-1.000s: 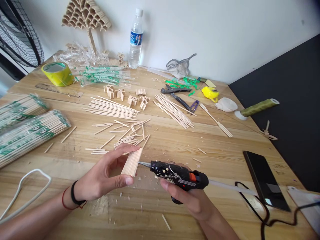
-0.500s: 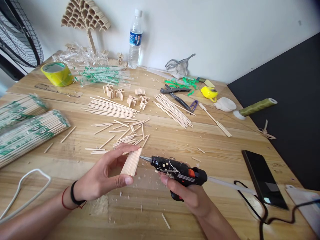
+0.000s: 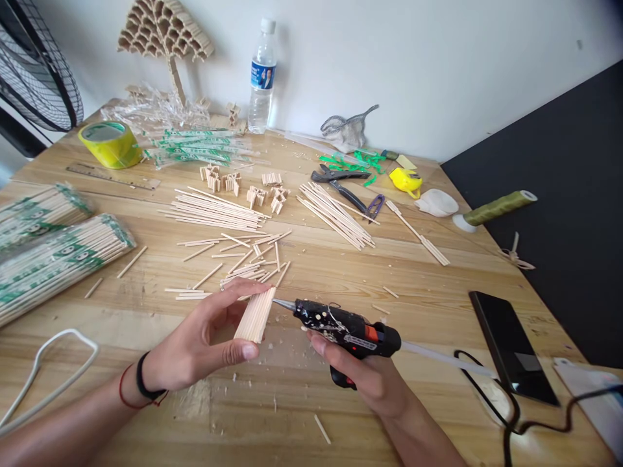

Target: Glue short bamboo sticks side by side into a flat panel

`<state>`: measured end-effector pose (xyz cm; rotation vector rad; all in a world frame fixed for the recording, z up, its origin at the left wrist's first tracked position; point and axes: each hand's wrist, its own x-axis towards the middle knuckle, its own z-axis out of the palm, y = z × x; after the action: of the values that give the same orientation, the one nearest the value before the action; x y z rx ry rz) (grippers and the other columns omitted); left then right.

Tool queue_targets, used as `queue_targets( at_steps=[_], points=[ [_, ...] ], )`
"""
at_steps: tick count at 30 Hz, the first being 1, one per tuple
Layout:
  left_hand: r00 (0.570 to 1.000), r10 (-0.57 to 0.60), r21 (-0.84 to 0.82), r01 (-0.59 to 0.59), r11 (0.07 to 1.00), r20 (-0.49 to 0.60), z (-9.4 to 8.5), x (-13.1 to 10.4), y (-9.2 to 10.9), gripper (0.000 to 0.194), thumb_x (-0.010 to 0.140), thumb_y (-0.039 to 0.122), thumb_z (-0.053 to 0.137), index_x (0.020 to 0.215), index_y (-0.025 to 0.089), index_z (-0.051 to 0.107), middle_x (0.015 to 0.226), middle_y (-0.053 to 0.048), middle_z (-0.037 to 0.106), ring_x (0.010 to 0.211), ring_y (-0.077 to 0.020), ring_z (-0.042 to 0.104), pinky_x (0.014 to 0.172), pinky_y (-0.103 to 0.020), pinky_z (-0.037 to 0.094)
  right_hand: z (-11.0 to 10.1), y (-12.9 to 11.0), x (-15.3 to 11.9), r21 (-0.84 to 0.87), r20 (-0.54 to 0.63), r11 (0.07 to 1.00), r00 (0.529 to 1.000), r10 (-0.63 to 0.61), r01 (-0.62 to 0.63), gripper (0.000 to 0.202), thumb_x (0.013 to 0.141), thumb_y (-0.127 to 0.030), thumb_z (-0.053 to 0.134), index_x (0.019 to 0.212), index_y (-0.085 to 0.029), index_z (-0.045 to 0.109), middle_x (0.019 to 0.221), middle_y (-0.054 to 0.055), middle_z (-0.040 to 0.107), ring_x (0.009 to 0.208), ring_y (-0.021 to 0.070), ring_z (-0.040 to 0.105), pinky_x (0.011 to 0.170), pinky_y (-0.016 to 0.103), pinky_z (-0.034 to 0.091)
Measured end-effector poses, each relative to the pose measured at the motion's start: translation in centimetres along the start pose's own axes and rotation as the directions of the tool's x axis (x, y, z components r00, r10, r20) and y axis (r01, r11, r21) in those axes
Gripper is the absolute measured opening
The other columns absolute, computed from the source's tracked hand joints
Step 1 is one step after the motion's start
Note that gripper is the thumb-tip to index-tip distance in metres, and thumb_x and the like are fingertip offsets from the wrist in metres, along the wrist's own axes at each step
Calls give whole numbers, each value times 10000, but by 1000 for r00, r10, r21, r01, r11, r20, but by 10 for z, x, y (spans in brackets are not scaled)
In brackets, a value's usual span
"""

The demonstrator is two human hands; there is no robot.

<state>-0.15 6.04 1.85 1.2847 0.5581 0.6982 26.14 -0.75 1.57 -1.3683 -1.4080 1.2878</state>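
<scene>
Between the thumb and fingers of my left hand (image 3: pixel 204 337) is a small panel of wooden sticks (image 3: pixel 256 316), held tilted above the table. My right hand (image 3: pixel 363 376) grips a black glue gun (image 3: pixel 345 327) with a clear glue stick (image 3: pixel 448 359) out of its back. The gun's metal nozzle points left at the panel's upper right edge, touching it or very close. Short cut sticks (image 3: pixel 243 266) lie just beyond my left hand. Farther back are small stick pieces (image 3: pixel 232 183) and two piles of long sticks (image 3: pixel 209 211).
Packaged sticks (image 3: pixel 63 259) and a white cable (image 3: pixel 41 383) lie left. Behind stand yellow tape (image 3: pixel 111 146), a water bottle (image 3: pixel 262 78) and a tree-shaped stick model (image 3: pixel 165 39). Pliers (image 3: pixel 341 175), a tape measure (image 3: pixel 406 181), a phone (image 3: pixel 513 347) and a black cable (image 3: pixel 511 421) are right.
The glue gun's nozzle has tipped up slightly against the panel's edge. My left hand and the panel have hardly moved; the whole view has shifted a little.
</scene>
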Motion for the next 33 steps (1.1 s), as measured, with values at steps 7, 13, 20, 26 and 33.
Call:
queue_targets(
  at_steps=[7,13,20,26,33],
  points=[
    [1000,-3,-8,3,1000,-1,1,1,0,545,919,404,790,1440,376,632,1393,-88,511,1295,-313,550,1032,-384,525,0,-12,7,27,38,999,998,-44,43,281,930,-459,683,811,-207,717,767,44,676,718,220,622,665,320,531],
    [1000,15,14,-15,1000,-14,0,2,0,552,916,417,792,1440,349,636,1386,-102,522,1327,-337,526,1071,-428,504,1,-7,4,62,27,998,999,-29,27,302,926,-493,700,822,-211,722,770,45,688,719,222,632,684,326,537],
    [1000,17,10,-17,1000,-7,0,1,0,545,912,403,796,1433,368,640,1385,-91,532,1301,-324,548,1048,-411,513,1,-6,1,69,17,997,1000,-19,18,299,916,-491,717,800,-216,733,739,35,688,699,216,618,660,312,513],
    [1000,23,16,-23,1000,-13,-1,2,0,560,904,396,802,1436,334,641,1388,-109,542,1280,-337,565,1053,-451,521,2,-6,3,38,1,999,1000,-18,18,317,910,-501,711,763,-221,734,699,26,663,667,210,601,642,310,518],
    [999,14,14,-13,1000,-33,0,1,1,560,892,401,814,1423,315,657,1400,-120,550,1279,-341,572,1041,-438,539,3,-8,3,21,6,1000,1000,1,-1,362,922,-521,682,728,-215,698,653,15,597,631,194,544,620,308,489]
  ],
)
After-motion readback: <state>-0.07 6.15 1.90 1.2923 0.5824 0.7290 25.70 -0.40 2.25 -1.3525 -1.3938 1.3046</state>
